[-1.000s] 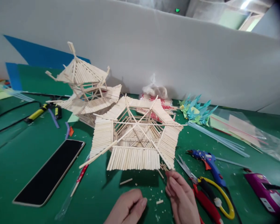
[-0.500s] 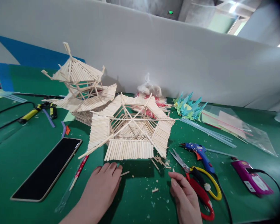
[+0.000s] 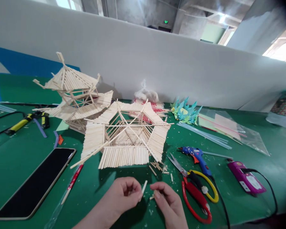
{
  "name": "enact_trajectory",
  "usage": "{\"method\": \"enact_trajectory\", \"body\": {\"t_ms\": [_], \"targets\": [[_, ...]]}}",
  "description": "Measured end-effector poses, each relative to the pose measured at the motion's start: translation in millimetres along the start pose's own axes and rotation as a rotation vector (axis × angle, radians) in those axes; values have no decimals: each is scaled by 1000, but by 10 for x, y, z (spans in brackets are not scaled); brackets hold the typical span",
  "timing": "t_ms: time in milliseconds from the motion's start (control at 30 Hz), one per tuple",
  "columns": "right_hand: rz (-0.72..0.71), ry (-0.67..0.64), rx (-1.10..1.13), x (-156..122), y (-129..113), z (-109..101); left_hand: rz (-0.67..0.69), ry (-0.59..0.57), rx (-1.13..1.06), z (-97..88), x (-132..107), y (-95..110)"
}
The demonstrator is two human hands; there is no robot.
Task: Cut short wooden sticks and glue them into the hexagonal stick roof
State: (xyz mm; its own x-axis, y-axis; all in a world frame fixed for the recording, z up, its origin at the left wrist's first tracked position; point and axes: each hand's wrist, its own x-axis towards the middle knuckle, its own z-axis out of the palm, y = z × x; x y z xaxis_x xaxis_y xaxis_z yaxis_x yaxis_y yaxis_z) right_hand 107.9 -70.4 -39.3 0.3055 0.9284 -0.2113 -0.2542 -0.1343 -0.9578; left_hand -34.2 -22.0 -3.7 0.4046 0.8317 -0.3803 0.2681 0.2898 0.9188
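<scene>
My left hand [image 3: 125, 194] pinches a short pale wooden stick [image 3: 144, 186] between thumb and fingertips, its upper end pointing up. Close by on the right, my right hand [image 3: 166, 202] is closed in a pinch on a small wooden stick piece [image 3: 152, 197], of which only the end shows. Both hands are over the green table in front of a pavilion-like stick model [image 3: 125, 157] with an open, crossed-beam top. Short cut sticks [image 3: 156, 166] lie at the model's front right corner. Scissors [image 3: 197, 187] with red and yellow handles rest open to the right of my right hand.
A blue glue gun [image 3: 197, 156] and a purple power box [image 3: 246, 178] lie right. At left are a phone [image 3: 35, 183], a wrapped stick packet [image 3: 73, 181] and yellow-black tools [image 3: 20, 124]. A taller roofed stick model [image 3: 72, 79] and blue-green paper pieces [image 3: 186, 111] stand behind.
My left hand has moved right and turned up with the stick. The right hand has shifted left and now pinches a small piece. The whole view has swung slightly right.
</scene>
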Motion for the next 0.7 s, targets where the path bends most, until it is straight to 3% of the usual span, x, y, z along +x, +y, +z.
{"method": "enact_trajectory", "body": {"t_ms": [133,300,533,700], "targets": [[-9,-100,59,31,-121,37,-60,-35,-455,226,43,111],[-51,-107,125,54,-148,34,-115,-4,-779,347,150,62],[-94,-108,114,161,-181,35,-135,-22,-938,421,170,55],[70,-216,358,237,-87,47,-137,-40,-934,409,183,8]]}}
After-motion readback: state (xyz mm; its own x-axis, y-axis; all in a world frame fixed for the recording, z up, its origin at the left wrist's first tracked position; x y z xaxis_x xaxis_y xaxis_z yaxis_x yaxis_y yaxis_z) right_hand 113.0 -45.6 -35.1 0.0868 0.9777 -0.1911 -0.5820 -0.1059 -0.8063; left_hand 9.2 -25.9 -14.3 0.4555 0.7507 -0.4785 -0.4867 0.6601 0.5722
